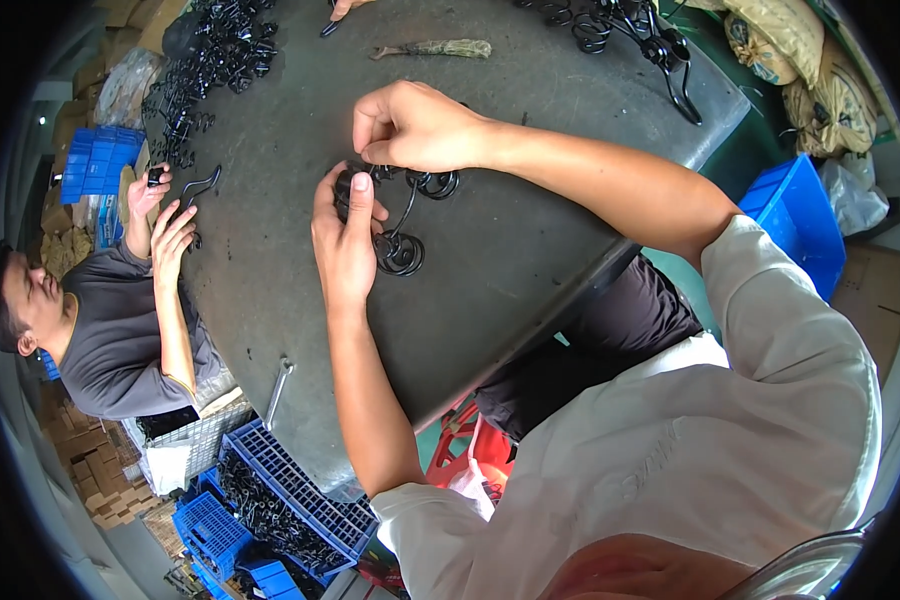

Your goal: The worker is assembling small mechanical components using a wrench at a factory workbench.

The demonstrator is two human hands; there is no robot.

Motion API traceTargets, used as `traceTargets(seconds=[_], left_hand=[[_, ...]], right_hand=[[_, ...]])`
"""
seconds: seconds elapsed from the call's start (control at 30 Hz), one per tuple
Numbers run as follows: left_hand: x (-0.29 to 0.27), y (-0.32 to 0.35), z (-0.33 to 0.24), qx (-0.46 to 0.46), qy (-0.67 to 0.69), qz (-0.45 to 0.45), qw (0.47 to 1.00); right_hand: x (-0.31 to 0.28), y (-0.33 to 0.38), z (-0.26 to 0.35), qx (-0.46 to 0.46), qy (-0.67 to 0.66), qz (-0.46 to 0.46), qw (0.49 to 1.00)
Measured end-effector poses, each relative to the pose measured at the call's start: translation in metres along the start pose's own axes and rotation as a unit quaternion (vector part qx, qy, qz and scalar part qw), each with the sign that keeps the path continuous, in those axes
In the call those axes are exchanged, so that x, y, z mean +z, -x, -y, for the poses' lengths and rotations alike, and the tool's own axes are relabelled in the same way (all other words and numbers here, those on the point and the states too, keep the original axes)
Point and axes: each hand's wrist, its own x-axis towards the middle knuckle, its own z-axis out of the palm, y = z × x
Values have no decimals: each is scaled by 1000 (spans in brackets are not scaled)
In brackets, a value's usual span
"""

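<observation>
My left hand [345, 245] is closed round a black coiled-wire spring part [400, 255], thumb on top, above the grey table. Two coils joined by a bent wire stick out to the right of that hand. Some of the part is hidden behind the thumb and fingers. Just above it, my right hand [420, 130] is closed in a pinch, its fingertips close to the part's upper end. What lies between those fingertips is too small to make out.
Black metal parts [230, 50] heap at the table's far left; black springs [595, 30] lie far right. A tool with a wrapped handle [440, 48] and a wrench [280, 392] rest on the table. A co-worker [120, 330] handles black parts at left. Blue crates [300, 490] stand below.
</observation>
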Motion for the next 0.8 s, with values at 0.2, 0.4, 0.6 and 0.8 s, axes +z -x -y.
traceTargets(seconds=[0.2, 0.4, 0.6, 0.8], left_hand=[[3, -1, 1, 30, 5, 3, 1000], [4, 0, 14, 28, 84, -37, 995], [-41, -2, -2, -75, 92, 26, 993], [-69, -2, -6, -32, -47, 169, 984]], right_hand=[[3, -6, -11, 81, -142, 10, 987], [10, -5, -13, 51, -113, 10, 992], [10, -4, -12, 47, -105, 18, 993], [8, -3, -10, 45, -89, 18, 995]])
